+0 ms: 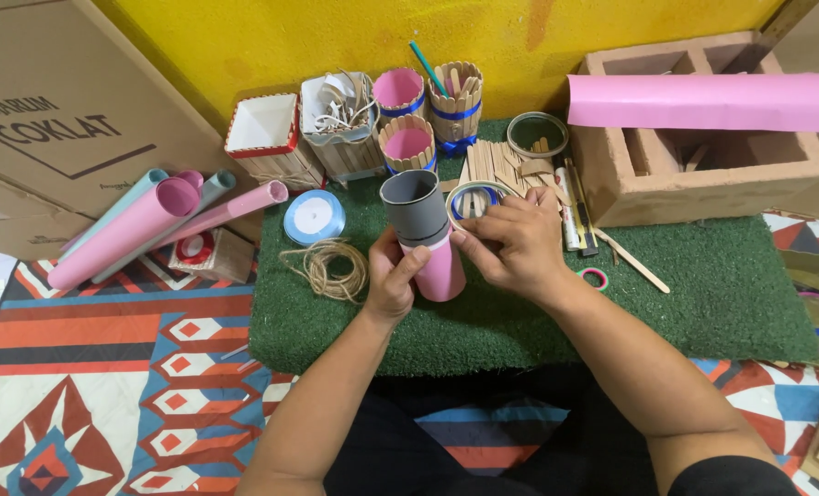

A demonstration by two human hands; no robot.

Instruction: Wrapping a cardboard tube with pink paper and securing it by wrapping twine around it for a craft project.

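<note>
While the patterned floor mat (106,367) fills the near edge of the view, both forearms reach out from a dark lap to a patch of green artificial turf (703,312), and just above its middle the two hands meet on a grey tube (416,213). The left hand (393,276) is closed around the tube's lower part from the side, thumb across the front, holding it tilted with its open mouth up and away. The right hand (512,241) has its fingers pinched at the tube's side, where a pink paper sleeve (443,268) meets the grey, and a roll of tape (475,197) sits looped at its fingertips. Judging from this, the wrapping is partly done: pink covers the lower portion, while the upper grey band is bare; whether the seam is fastened I cannot tell. Just left of the hands lie a coil of twine (328,266) and a spool of pale blue ribbon (314,218). Behind the right hand is a heap of wooden craft sticks (498,165). Farther back stand finished-looking stick-clad holders (455,101), some pink-lined, against the yellow wall (336,37). Far left, rolled pink and grey paper tubes (143,230) rest by cardboard; far right, a sheet of pink paper (712,101) lies over a concrete block (722,174).
</note>
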